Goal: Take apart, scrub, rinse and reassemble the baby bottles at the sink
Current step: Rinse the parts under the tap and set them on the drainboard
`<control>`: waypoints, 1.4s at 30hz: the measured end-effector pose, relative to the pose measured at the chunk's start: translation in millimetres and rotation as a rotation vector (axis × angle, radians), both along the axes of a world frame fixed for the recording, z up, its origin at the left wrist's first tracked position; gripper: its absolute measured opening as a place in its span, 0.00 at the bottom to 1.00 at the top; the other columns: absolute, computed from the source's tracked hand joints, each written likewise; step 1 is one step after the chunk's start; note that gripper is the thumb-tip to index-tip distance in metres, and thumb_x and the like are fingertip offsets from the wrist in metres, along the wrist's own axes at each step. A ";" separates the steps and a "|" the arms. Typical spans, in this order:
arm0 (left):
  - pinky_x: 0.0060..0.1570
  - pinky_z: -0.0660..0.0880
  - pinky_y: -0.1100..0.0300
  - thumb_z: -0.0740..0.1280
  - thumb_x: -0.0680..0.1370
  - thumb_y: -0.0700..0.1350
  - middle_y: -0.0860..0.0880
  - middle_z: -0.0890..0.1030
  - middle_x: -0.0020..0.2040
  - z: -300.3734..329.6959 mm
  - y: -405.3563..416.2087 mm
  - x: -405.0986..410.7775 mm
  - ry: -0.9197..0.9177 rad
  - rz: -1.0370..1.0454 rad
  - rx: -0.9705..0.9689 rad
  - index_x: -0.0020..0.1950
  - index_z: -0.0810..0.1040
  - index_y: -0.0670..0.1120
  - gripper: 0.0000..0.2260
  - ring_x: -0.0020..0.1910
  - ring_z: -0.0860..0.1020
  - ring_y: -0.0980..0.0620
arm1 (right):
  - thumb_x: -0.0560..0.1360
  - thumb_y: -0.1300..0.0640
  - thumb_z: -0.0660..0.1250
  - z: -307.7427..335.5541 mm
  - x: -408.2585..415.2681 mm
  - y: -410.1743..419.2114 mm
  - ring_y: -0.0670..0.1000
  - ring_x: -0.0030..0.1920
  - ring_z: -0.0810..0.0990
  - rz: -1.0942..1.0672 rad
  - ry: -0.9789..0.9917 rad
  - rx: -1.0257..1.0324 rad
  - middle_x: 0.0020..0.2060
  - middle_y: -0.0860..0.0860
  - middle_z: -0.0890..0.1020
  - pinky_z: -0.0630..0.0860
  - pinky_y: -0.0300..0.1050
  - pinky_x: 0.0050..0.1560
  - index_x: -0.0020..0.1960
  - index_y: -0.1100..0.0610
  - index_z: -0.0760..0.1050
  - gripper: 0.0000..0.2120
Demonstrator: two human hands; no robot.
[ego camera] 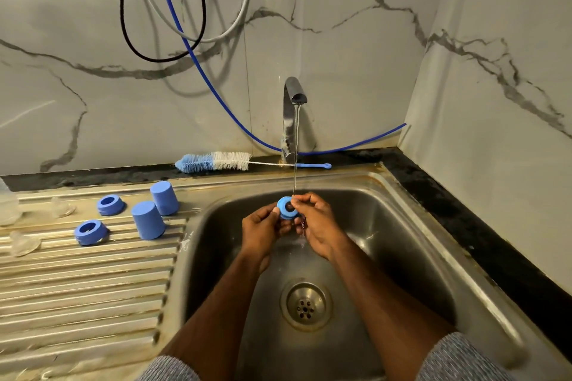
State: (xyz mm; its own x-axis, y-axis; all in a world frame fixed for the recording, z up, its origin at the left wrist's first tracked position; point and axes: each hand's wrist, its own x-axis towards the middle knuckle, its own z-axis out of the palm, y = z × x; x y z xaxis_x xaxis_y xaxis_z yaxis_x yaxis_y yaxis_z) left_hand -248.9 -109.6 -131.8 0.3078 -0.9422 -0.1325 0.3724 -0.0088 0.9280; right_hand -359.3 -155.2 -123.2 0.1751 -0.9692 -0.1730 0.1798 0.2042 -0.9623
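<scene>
Rinsing is under way: left hand (263, 227) and right hand (315, 226) both pinch a blue collar ring (286, 208) under the tap (294, 114) stream, over the steel sink (402, 241). Left of the sink, on the ribbed drainboard (86, 288), two rings (110, 204), two caps (148, 219) and clear teats (23, 246) lie apart, so reassembly remains. A bottle brush (213, 161) rests behind the sink against marble-look walls.

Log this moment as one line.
step: rinse | held: ring | left hand: grips ring | right hand: grips ring | tap: running | place: over sink
</scene>
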 end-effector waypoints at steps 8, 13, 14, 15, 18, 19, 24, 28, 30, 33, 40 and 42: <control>0.55 0.82 0.52 0.68 0.78 0.31 0.43 0.86 0.53 -2.2 3.8 -2.3 -0.156 -0.100 -0.125 0.67 0.78 0.43 0.18 0.53 0.85 0.45 | 0.79 0.59 0.68 2.2 -8.8 -2.3 0.49 0.35 0.82 -0.049 -0.019 0.022 0.44 0.58 0.86 0.79 0.41 0.34 0.55 0.60 0.80 0.07; 0.45 0.82 0.59 0.66 0.81 0.36 0.41 0.86 0.50 -5.4 1.5 -3.6 -0.166 -0.056 -0.056 0.65 0.79 0.40 0.13 0.43 0.84 0.51 | 0.81 0.65 0.64 8.0 -14.1 -1.1 0.48 0.33 0.81 0.074 -0.102 0.047 0.41 0.57 0.85 0.81 0.40 0.36 0.58 0.61 0.80 0.09; 0.45 0.81 0.59 0.66 0.81 0.37 0.41 0.86 0.51 -5.6 0.5 -5.1 -0.175 -0.052 -0.041 0.64 0.80 0.40 0.12 0.43 0.84 0.51 | 0.82 0.64 0.63 8.2 -13.7 -1.4 0.48 0.34 0.81 0.084 -0.094 0.051 0.41 0.57 0.85 0.81 0.40 0.37 0.58 0.59 0.80 0.09; 0.46 0.81 0.58 0.66 0.82 0.37 0.40 0.86 0.51 -6.0 -0.8 -6.8 -0.179 -0.044 -0.033 0.63 0.80 0.39 0.11 0.45 0.84 0.50 | 0.82 0.63 0.62 8.8 -12.9 -0.3 0.48 0.34 0.81 0.091 -0.080 0.060 0.41 0.56 0.85 0.81 0.41 0.36 0.58 0.59 0.79 0.09; 0.42 0.82 0.60 0.68 0.81 0.40 0.40 0.86 0.50 -8.2 -1.9 -9.1 -0.233 -0.025 -0.039 0.61 0.81 0.40 0.10 0.44 0.84 0.51 | 0.84 0.59 0.59 8.0 -8.3 2.9 0.49 0.32 0.81 0.090 -0.006 0.098 0.36 0.54 0.84 0.80 0.42 0.36 0.58 0.60 0.79 0.11; 0.38 0.80 0.62 0.69 0.81 0.41 0.41 0.86 0.48 -9.2 -1.6 -8.5 -0.258 -0.039 -0.045 0.61 0.81 0.41 0.10 0.42 0.84 0.54 | 0.84 0.58 0.59 7.7 -6.7 4.2 0.49 0.33 0.80 0.084 0.012 0.103 0.35 0.54 0.84 0.79 0.42 0.36 0.57 0.61 0.79 0.11; 0.48 0.82 0.60 0.68 0.81 0.39 0.48 0.85 0.51 -9.2 -2.2 -9.6 -0.237 -0.074 -0.038 0.64 0.78 0.50 0.13 0.49 0.85 0.55 | 0.84 0.53 0.61 2.5 -5.9 2.5 0.50 0.35 0.79 0.039 0.048 0.143 0.37 0.55 0.82 0.78 0.43 0.37 0.55 0.59 0.79 0.11; 0.57 0.81 0.53 0.68 0.81 0.39 0.45 0.82 0.59 -7.8 -6.5 -13.4 -0.207 -0.010 -0.027 0.73 0.72 0.45 0.20 0.56 0.83 0.49 | 0.83 0.51 0.62 -0.1 -8.9 2.7 0.50 0.35 0.81 0.050 0.098 0.154 0.33 0.53 0.84 0.79 0.43 0.38 0.57 0.60 0.80 0.14; 0.54 0.82 0.56 0.69 0.81 0.39 0.44 0.82 0.58 -9.4 -8.0 -13.0 -0.195 0.047 -0.027 0.70 0.73 0.42 0.18 0.53 0.83 0.50 | 0.83 0.49 0.63 -1.1 -11.0 1.9 0.50 0.35 0.82 0.061 0.115 0.153 0.35 0.55 0.85 0.78 0.43 0.37 0.57 0.61 0.80 0.16; 0.49 0.83 0.60 0.72 0.78 0.40 0.43 0.84 0.54 -11.5 -8.2 -13.9 -0.172 0.065 -0.026 0.65 0.75 0.39 0.17 0.50 0.85 0.50 | 0.82 0.49 0.63 -1.4 -14.7 0.7 0.50 0.34 0.82 0.067 0.135 0.157 0.36 0.56 0.85 0.79 0.43 0.37 0.57 0.62 0.80 0.16; 0.60 0.80 0.51 0.70 0.79 0.37 0.43 0.84 0.57 -6.7 -8.4 -11.1 -0.196 -0.028 -0.066 0.69 0.76 0.42 0.18 0.57 0.84 0.47 | 0.82 0.50 0.63 -1.5 -18.5 1.5 0.52 0.37 0.83 0.104 0.096 0.150 0.40 0.57 0.85 0.80 0.46 0.39 0.58 0.61 0.79 0.15; 0.59 0.81 0.55 0.69 0.80 0.35 0.45 0.84 0.57 -5.5 -6.7 -10.9 -0.248 -0.077 -0.087 0.70 0.75 0.42 0.19 0.56 0.84 0.51 | 0.81 0.48 0.65 -2.6 -17.8 1.1 0.53 0.39 0.83 0.088 0.092 0.134 0.43 0.58 0.85 0.80 0.47 0.39 0.59 0.60 0.78 0.16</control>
